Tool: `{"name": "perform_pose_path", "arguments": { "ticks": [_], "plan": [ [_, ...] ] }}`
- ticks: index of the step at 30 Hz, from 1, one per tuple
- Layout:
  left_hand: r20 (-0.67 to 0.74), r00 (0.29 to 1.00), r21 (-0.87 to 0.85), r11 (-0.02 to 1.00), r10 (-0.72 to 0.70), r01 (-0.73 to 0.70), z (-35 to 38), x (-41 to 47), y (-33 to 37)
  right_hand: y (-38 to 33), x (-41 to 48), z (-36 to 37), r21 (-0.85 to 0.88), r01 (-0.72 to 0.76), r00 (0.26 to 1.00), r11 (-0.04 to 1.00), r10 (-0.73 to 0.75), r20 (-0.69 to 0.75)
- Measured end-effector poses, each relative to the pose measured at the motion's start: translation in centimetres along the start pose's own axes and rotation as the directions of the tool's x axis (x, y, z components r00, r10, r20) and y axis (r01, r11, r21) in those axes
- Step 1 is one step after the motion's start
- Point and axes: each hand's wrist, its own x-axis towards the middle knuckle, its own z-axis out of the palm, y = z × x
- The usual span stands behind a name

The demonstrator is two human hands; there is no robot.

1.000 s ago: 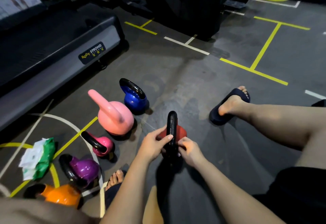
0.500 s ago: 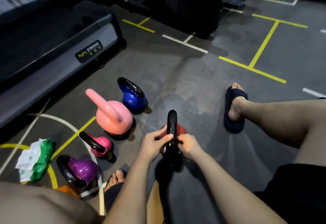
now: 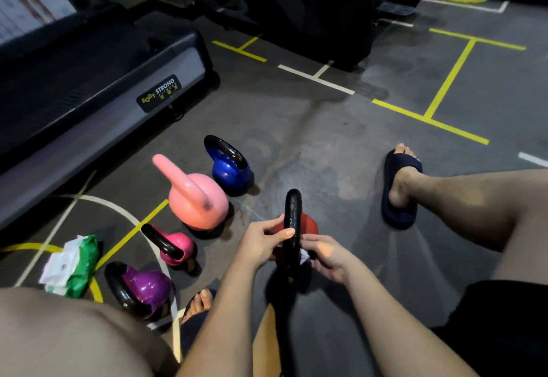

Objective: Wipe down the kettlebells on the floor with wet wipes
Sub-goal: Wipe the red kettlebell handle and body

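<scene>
- While the red kettlebell (image 3: 309, 224) stands upright on the floor (image 3: 326, 139) between the person's legs, both hands are on it, so the step in hand looks like wiping this one.
- Left hand (image 3: 261, 243): grip narrow, thumb and fingers pinching the black handle (image 3: 293, 216) from the left side, apparently steadying it.
- Right hand (image 3: 326, 255): grip curled round a wet wipe (image 3: 304, 255), only a small white bit showing, pressed at the handle's lower right, where it meets the body.
- Judgement: red one mid-wipe, handle area being done. How much of the body is covered, can't tell.
- Four more in a row to the left, all well apart from the hands: blue kettlebell (image 3: 229, 172), salmon kettlebell (image 3: 197, 201), pink kettlebell (image 3: 178, 247), purple kettlebell (image 3: 145, 287).
- Nothing on their surfaces shows wiped or not. The glossy shine could just be the coating.
- Wipes pack (image 3: 71, 267) lies on the floor at the far left, white sheets poking out, so more wipes are on hand.
- Overall guess: somewhere mid-task, one kettlebell in progress, up to four possibly left.
</scene>
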Motion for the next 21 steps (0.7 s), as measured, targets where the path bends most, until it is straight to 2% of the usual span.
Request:
{"name": "perform_pose_path", "arguments": {
  "ticks": [1, 2, 4, 6, 7, 9, 10, 12, 15, 17, 19, 21],
  "plan": [
    [-0.005, 1.0, 0.006, 1.0, -0.001, 0.001, 0.0, 0.0, 0.1, 0.6, 0.2, 0.2, 0.031, 0.019, 0.999, 0.999, -0.017, -0.043],
    [-0.008, 1.0, -0.002, 1.0, -0.017, 0.017, 0.1, 0.0, 0.3, 1.0, 0.2, 0.4, -0.056, 0.061, 0.992, 0.997, -0.067, -0.107],
    [-0.015, 0.999, -0.004, 0.999, -0.038, 0.037, 0.2, -0.2, 0.8, 1.4, 0.1, 1.0, -0.35, 0.147, 0.945, 0.925, -0.236, -0.227],
    [-0.035, 0.999, 0.039, 0.998, -0.039, 0.04, 0.3, -0.5, 1.2, 1.5, 0.1, 1.2, -0.573, 0.131, 0.871, 0.809, -0.37, -0.324],
    [-0.043, 0.999, 0.078, 0.996, -0.031, 0.035, 0.4, -0.7, 1.4, 1.8, 0.2, 1.0, -0.673, 0.111, 0.844, 0.731, -0.427, -0.324],
    [-0.037, 0.999, 0.152, 0.988, -0.022, 0.027, 0.7, -1.0, 1.3, 2.4, 0.0, 0.7, -0.819, 0.105, 0.851, 0.564, -0.477, -0.22],
    [-0.038, 0.999, 0.187, 0.982, -0.017, 0.024, 0.9, -1.1, 1.3, 2.5, -0.2, 0.6, -0.816, 0.106, 0.867, 0.568, -0.455, -0.204],
    [-0.093, 0.995, 0.262, 0.964, -0.02, 0.044, 1.5, -1.4, 1.0, 1.8, -1.1, 0.4, -0.706, 0.122, 0.905, 0.697, -0.371, -0.21],
    [-0.189, 0.98, 0.35, 0.928, -0.061, 0.125, 2.3, -1.1, -0.5, 1.1, -1.2, 0.6, -0.467, 0.19, 0.947, 0.863, -0.287, -0.146],
    [-0.241, 0.968, 0.331, 0.931, -0.077, 0.156, 2.8, 1.1, -3.5, 1.0, -1.3, 0.6, -0.287, 0.169, 0.963, 0.943, -0.22, -0.156],
    [-0.28, 0.957, 0.33, 0.929, -0.072, 0.166, 3.3, 2.2, -4.7, 0.9, -2.0, 0.7, -0.116, 0.118, 0.979, 0.986, -0.135, -0.152],
    [-0.297, 0.952, 0.333, 0.925, -0.08, 0.181, 3.6, 2.9, -5.3, 1.5, -2.3, 0.4, -0.127, 0.108, 0.979, 0.986, -0.128, -0.159]
  ]
}}
